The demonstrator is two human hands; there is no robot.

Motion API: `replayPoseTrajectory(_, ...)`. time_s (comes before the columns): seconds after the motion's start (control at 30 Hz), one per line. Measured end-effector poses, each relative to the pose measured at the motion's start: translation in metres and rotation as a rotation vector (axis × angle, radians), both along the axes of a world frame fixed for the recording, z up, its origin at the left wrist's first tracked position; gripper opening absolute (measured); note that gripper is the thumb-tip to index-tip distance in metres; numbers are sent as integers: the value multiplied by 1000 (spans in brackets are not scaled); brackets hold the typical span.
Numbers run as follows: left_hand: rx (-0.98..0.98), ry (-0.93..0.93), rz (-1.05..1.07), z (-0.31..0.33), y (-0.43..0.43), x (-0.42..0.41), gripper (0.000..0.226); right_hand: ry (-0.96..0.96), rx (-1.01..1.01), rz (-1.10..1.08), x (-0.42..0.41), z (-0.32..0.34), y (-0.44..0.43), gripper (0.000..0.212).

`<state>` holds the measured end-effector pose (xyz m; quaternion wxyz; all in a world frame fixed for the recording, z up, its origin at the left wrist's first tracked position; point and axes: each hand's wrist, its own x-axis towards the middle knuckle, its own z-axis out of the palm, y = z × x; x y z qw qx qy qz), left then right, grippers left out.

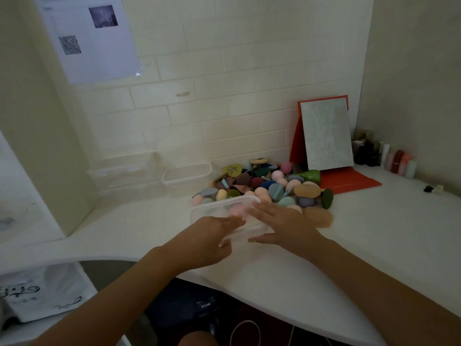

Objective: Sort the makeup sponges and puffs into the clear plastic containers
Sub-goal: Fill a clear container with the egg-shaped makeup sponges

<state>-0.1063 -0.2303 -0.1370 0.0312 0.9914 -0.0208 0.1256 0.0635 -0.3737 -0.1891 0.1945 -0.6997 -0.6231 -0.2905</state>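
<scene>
Most sponges and puffs (269,186) lie unsorted in a heap on the desk (361,233). Just in front of that heap, your left hand (214,233) and right hand (282,221) press straight fingers on a clear container (199,213) holding one pink sponge (237,210); an open container (187,174) left of the heap looks empty.

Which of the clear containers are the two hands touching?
The nearest container, before the sponge pile: the left hand and right hand rest on it. The other containers stand untouched.
</scene>
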Motion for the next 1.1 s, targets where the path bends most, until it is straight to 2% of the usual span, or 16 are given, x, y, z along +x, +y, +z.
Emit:
replayPoseTrajectory(0.13, -185, -149, 10, 16, 7, -8, 35, 521, -191, -137, -1, 7, -9, 85)
replayPoseTrajectory(0.23, -356, -287, 31, 37, 11, -4, 24, 734, -92, -106, 7, 5, -14, 96)
replayPoseTrajectory(0.3, -441, -385, 66, 50, 16, 1, 15, 716, -135, -89, 8, 5, -16, 81)
replayPoseTrajectory(0.4, -527, -579, 219, 60, 32, 12, 9, 589, -215, -53, 6, 5, -17, 44)
replayPoseTrajectory(0.47, -626, -700, 375, 57, 54, 20, 13, 556, -234, -53, 4, 6, -14, 34)
replayPoseTrajectory(0.57, -898, -765, 555, 38, 88, 30, 24, 576, -225, -59, 3, 5, -13, 40)
replayPoseTrajectory(0.67, -1228, -722, 655, 8, 105, 31, 30, 587, -249, -71, 1, 6, -15, 51)
replayPoseTrajectory(0.73, -1372, -642, 685, -10, 104, 28, 31, 619, -272, -93, 0, 9, -14, 57)
replayPoseTrajectory(0.8, -1447, -559, 717, -23, 97, 27, 22, 654, -280, -106, -2, 10, -14, 59)
replayPoseTrajectory(0.87, -1507, -565, 703, -30, 88, 28, 18, 662, -295, -124, -4, 13, -14, 69)
replayPoseTrajectory(0.97, -1437, -638, 646, -35, 81, 30, 18, 574, -300, -254, 2, 19, -18, 86)
replayPoseTrajectory(1.0, -1424, -657, 629, -35, 80, 31, 18, 527, -298, -321, 7, 20, -21, 83)
replayPoseTrajectory(1.1, -1445, -681, 589, -31, 74, 32, 16, 437, -356, -517, 25, 19, -30, 55)
